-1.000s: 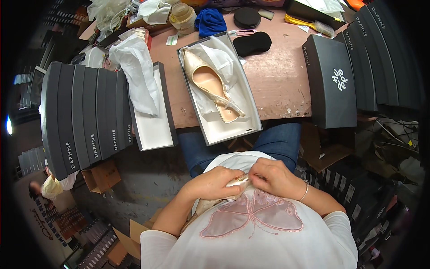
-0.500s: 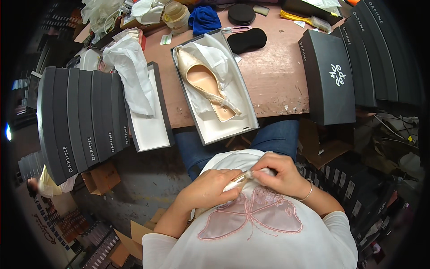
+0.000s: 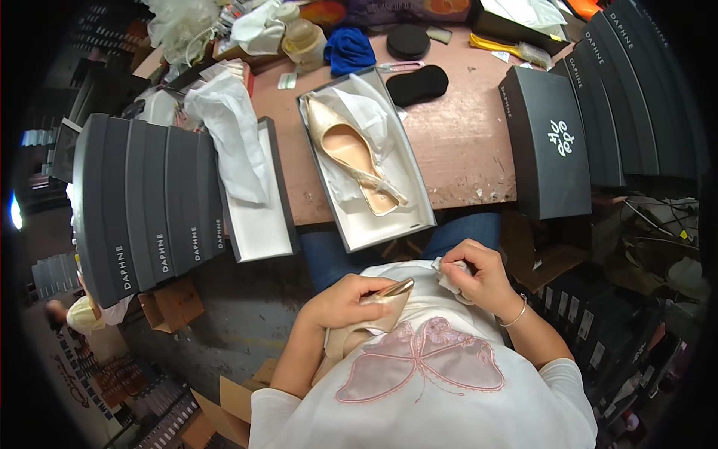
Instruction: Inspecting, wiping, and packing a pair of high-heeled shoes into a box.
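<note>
Close to my lap, my left hand point(image 3: 340, 303) is wrapped round a beige-gold pointed shoe point(image 3: 390, 308), its toe tip sticking out past the fingers toward the right. Part of this shoe is hidden behind the hand. A little apart to its right, my right hand point(image 3: 486, 283) pinches a crumpled white cloth or tissue point(image 3: 446, 275). Beyond both hands, a matching pale gold slingback shoe point(image 3: 322, 120) lies sole down on white paper in an open grey shoebox point(image 3: 366, 233), which overhangs the table's near edge.
A shallow grey lid or tray point(image 3: 269, 236) with tissue paper point(image 3: 238, 166) lies left of the open box. Stacked dark shoeboxes point(image 3: 142, 209) stand at left; a closed box point(image 3: 550, 146) stands right. A blue cloth point(image 3: 349, 52) and black pad point(image 3: 419, 84) are behind.
My hands have come apart: the right has drawn back right with the white cloth, leaving the toe of the left hand's shoe uncovered. The view has shifted slightly.
</note>
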